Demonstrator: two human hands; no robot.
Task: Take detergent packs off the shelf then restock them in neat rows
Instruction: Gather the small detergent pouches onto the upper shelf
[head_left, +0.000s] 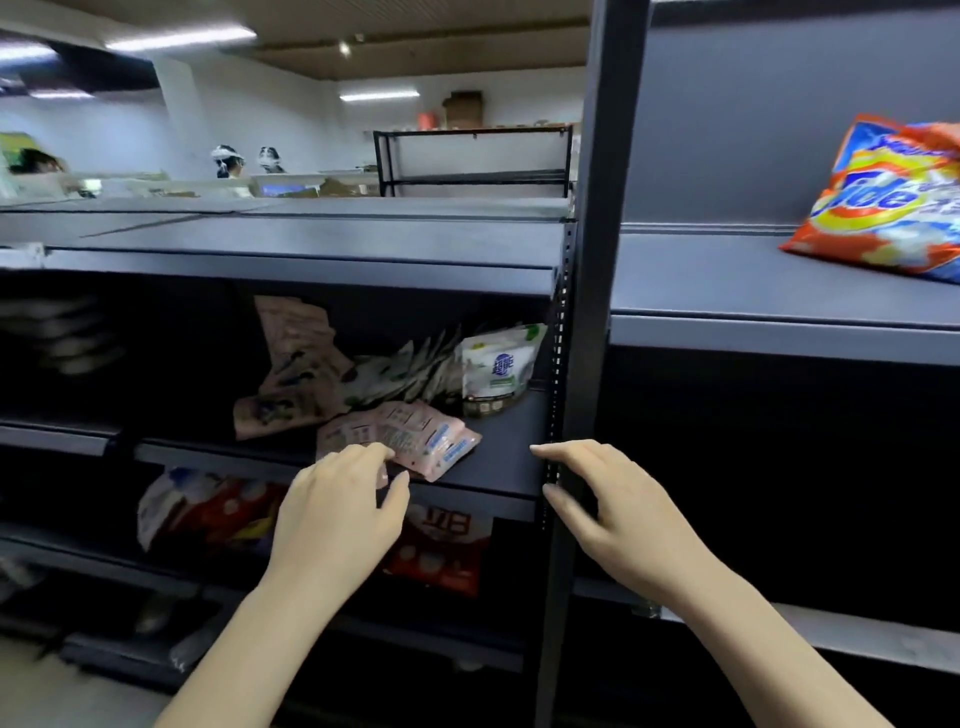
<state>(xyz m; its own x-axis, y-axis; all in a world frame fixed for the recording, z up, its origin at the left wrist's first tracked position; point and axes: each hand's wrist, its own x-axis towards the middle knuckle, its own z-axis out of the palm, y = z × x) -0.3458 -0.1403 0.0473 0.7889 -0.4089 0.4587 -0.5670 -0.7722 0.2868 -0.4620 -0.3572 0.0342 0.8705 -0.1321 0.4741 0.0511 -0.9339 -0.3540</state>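
Black open rack (471, 161) stands in the background; cardboard box (464, 108) rests on its top. Two people (248, 160) are visible behind the shelving. Ceiling strip lights (179, 39) are lit.

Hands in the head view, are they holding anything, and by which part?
Left hand pinches the pink detergent packs at their near edge on the shelf. Right hand holds nothing.
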